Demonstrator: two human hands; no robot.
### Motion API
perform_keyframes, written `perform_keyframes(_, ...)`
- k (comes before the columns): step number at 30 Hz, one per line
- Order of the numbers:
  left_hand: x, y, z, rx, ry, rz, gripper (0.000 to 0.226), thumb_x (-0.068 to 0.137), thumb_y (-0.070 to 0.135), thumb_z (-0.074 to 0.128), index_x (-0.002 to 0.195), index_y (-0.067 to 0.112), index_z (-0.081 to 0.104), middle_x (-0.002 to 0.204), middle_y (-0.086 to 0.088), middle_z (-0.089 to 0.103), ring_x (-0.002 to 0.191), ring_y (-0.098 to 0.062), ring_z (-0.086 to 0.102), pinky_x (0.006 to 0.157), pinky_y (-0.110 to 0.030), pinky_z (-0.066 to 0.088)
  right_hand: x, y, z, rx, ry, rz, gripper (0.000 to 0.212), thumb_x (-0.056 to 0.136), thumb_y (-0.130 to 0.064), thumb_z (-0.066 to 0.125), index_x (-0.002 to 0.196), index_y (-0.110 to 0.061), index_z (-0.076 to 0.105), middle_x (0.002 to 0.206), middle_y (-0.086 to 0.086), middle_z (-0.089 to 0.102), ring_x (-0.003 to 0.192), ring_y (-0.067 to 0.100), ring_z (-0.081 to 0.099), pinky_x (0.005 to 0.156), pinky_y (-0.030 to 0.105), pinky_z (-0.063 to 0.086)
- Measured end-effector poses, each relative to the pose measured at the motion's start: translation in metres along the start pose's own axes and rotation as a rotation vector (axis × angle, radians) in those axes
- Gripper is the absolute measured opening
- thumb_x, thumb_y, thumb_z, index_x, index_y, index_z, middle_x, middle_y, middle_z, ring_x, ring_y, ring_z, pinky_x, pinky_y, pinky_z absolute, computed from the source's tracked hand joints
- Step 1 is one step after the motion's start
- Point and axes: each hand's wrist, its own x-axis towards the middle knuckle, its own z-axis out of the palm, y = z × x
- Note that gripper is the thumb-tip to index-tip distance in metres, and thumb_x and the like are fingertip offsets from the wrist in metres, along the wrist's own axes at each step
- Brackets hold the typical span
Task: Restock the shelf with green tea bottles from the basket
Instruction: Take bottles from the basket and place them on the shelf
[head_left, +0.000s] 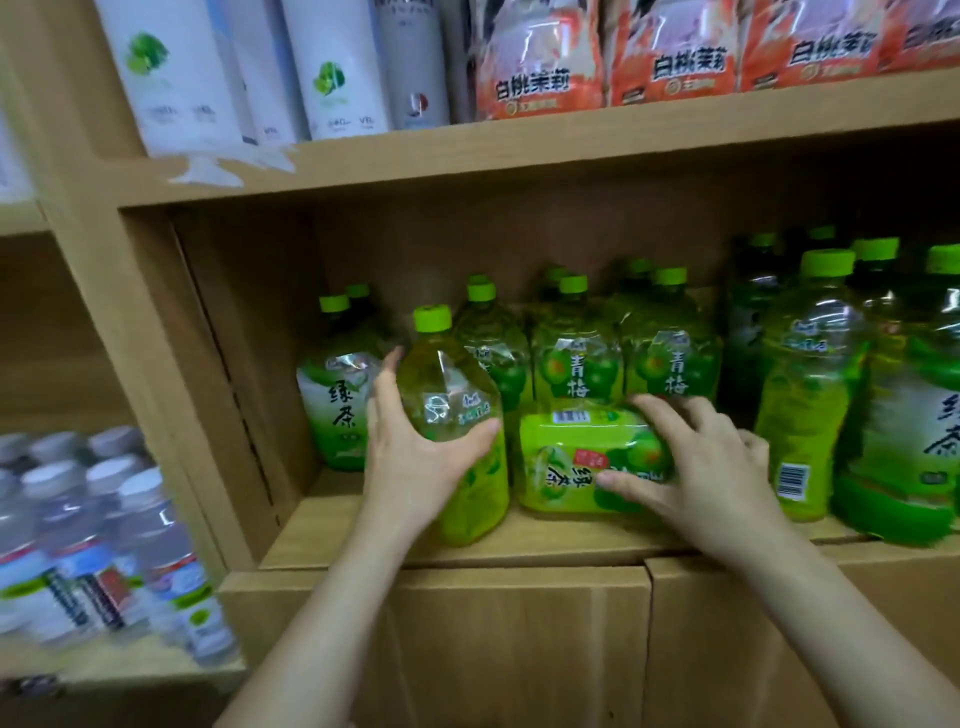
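Left grip (421, 467) clasps upright glossy bottle (460, 384); right grip (711, 478) clasps lying bottle (571, 457).

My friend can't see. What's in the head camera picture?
Two hands stock a wooden shelf: the left hand grips an upright green tea bottle, the right hand holds a bottle lying on its side. More green bottles stand behind.

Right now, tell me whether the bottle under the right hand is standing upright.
No: the bottle under the right hand lies on its side on the shelf board, its label turned sideways.
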Motion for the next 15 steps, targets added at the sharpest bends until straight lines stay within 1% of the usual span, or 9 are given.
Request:
perform_keyframes(3, -0.004, -0.001, 0.008, 0.003, 0.085, 0.014, 0.098, 0.065, 0.044, 0.08, 0.143, 0.035, 0.021, 0.131, 0.016, 0.029, 0.12, 0.0, 0.027, 0.098, -0.022, 0.023, -0.002, -0.002, -0.01, -0.06, -0.023, -0.058, 0.095, 0.057, -0.089, 0.026, 0.142, -0.045, 0.027, 0.132, 0.006, 0.042, 0.121, 0.026, 0.041, 0.097, 0.043, 0.042)
perform_keyframes(5, -0.006, -0.001, 0.014, -0.003, 0.141, 0.016, 0.096, 0.066, 0.043, 0.08, 0.142, 0.035, 0.022, 0.125, 0.018, 0.026, 0.118, 0.001, 0.026, 0.097, -0.024, 0.024, -0.009, 0.002, -0.019, -0.038, -0.109, -0.076, 0.094, 0.056, -0.09, 0.03, 0.141, -0.054, 0.014, 0.132, 0.004, 0.042, 0.119, 0.025, 0.046, 0.09, 0.041, 0.049)
perform_keyframes(7, -0.006, -0.002, 0.017, -0.011, 0.179, 0.027, 0.095, 0.066, 0.042, 0.08, 0.142, 0.033, 0.024, 0.126, 0.017, 0.027, 0.118, 0.0, 0.028, 0.097, -0.024, 0.024, -0.015, 0.009, -0.025, -0.022, -0.237, -0.083, 0.093, 0.054, -0.088, 0.036, 0.135, -0.063, -0.003, 0.128, 0.003, 0.049, 0.113, 0.026, 0.055, 0.083, 0.041, 0.052)
perform_keyframes(8, -0.006, -0.003, 0.018, -0.014, 0.186, 0.031, 0.094, 0.067, 0.042, 0.08, 0.142, 0.032, 0.025, 0.128, 0.015, 0.029, 0.119, -0.001, 0.028, 0.098, -0.024, 0.024, -0.016, 0.011, -0.027, -0.004, -0.249, -0.09, 0.093, 0.054, -0.085, 0.038, 0.134, -0.065, -0.005, 0.123, 0.003, 0.055, 0.111, 0.027, 0.057, 0.081, 0.041, 0.052)
perform_keyframes(10, -0.006, -0.003, 0.019, -0.011, 0.188, 0.037, 0.093, 0.067, 0.042, 0.079, 0.142, 0.03, 0.026, 0.135, 0.009, 0.033, 0.12, -0.001, 0.028, 0.098, -0.024, 0.024, -0.02, 0.013, -0.029, 0.057, -0.18, -0.09, 0.092, 0.058, -0.081, 0.049, 0.136, -0.063, 0.005, 0.118, 0.001, 0.062, 0.108, 0.025, 0.059, 0.075, 0.037, 0.048)
perform_keyframes(12, -0.007, -0.002, 0.019, -0.005, 0.19, 0.035, 0.092, 0.068, 0.041, 0.079, 0.142, 0.029, 0.026, 0.14, 0.003, 0.034, 0.119, -0.002, 0.028, 0.097, -0.024, 0.024, -0.024, 0.01, -0.033, 0.065, -0.102, -0.097, 0.089, 0.062, -0.076, 0.059, 0.138, -0.059, 0.015, 0.115, 0.0, 0.066, 0.105, 0.023, 0.06, 0.068, 0.033, 0.042)
perform_keyframes(15, -0.007, -0.001, 0.019, -0.008, 0.202, 0.043, 0.092, 0.068, 0.04, 0.08, 0.142, 0.026, 0.028, 0.141, 0.0, 0.035, 0.12, -0.004, 0.03, 0.097, -0.023, 0.024, -0.024, 0.0, -0.059, -0.07, -0.059, -0.133, 0.086, 0.064, -0.075, 0.06, 0.137, -0.059, 0.019, 0.115, -0.004, 0.067, 0.105, 0.022, 0.061, 0.068, 0.031, 0.044)
